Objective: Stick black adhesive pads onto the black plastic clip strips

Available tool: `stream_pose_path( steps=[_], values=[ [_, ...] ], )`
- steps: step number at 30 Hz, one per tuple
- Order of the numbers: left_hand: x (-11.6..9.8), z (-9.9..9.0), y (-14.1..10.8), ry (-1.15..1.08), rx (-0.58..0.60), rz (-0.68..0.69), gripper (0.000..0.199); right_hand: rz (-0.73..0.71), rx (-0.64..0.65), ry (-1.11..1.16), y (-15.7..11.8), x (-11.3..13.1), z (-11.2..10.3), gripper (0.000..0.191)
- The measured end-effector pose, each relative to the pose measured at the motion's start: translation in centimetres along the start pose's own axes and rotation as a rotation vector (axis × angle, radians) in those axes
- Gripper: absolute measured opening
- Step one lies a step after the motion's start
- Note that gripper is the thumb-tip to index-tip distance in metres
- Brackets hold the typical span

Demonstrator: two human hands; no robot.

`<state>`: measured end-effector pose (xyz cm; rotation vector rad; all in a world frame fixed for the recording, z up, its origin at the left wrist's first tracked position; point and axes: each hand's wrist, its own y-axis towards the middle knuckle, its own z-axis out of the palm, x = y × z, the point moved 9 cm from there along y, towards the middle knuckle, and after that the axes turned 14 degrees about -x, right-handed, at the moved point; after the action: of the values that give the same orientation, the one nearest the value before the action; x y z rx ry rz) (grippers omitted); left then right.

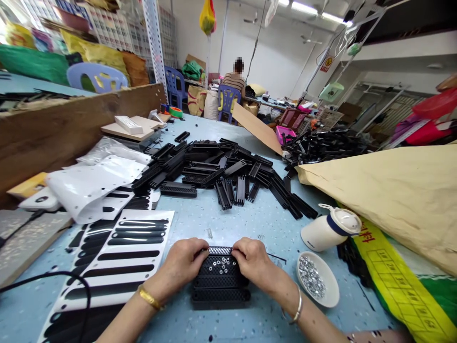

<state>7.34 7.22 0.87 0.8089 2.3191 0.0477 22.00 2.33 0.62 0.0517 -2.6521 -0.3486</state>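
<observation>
My left hand (pixel 183 262) and my right hand (pixel 253 259) are both closed, each pinching one end of a black textured plastic bar (pixel 220 250). The fingertips hide the bar's two ends. Right below it, nearer to me, lies a row of similar black bars (pixel 221 296) placed side by side. Several small silvery nuts or rings (pixel 223 265) are scattered on the bars between my hands. To the right of my right hand sits a white bowl (pixel 333 290) holding many small shiny metal pieces (pixel 311 277).
A heap of loose black bars (pixel 214 166) spreads across the table behind my hands. White sheets with black strips (pixel 135 245) lie at left. On the right stand a cream bottle (pixel 323 232) and a large brown paper sheet (pixel 392 186). A person (pixel 235 81) sits far back.
</observation>
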Motion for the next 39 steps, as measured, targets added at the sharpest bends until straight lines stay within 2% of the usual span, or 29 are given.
stream_pose_path(
  steps=[9, 13, 17, 20, 28, 35, 39],
  values=[
    [0.4, -0.4, -0.9, -0.013, -0.056, 0.042, 0.025, 0.012, -0.005, 0.028, -0.4, -0.4, -1.6, 0.018],
    [-0.4, -0.4, -1.7, 0.085, -0.061, 0.163, 0.032, -0.106, -0.008, 0.004, -1.4, 0.9, -2.5, 0.028],
    [-1.1, -0.3, -2.4, 0.217, -0.054, 0.258, 0.038, -0.228, 0.025, -0.112, -2.1, 1.9, -2.1, 0.031],
    [-1.4, -0.3, -2.8, 0.238, -0.076, 0.303, 0.043, -0.262, 0.007, -0.130, -2.2, 1.9, -1.8, 0.033],
    [-1.4, -0.1, -3.1, 0.180, -0.093, 0.290, 0.041, -0.218, -0.098, 0.027, -2.1, 1.1, -2.6, 0.033],
    [-1.5, 0.1, -3.1, 0.181, -0.105, 0.298, 0.040, -0.305, -0.040, -0.110, -2.5, 1.6, -1.6, 0.034],
    [-1.4, 0.0, -3.3, 0.169, -0.125, 0.301, 0.040, -0.343, -0.061, -0.149, -3.1, 1.5, -2.0, 0.036]
  ],
)
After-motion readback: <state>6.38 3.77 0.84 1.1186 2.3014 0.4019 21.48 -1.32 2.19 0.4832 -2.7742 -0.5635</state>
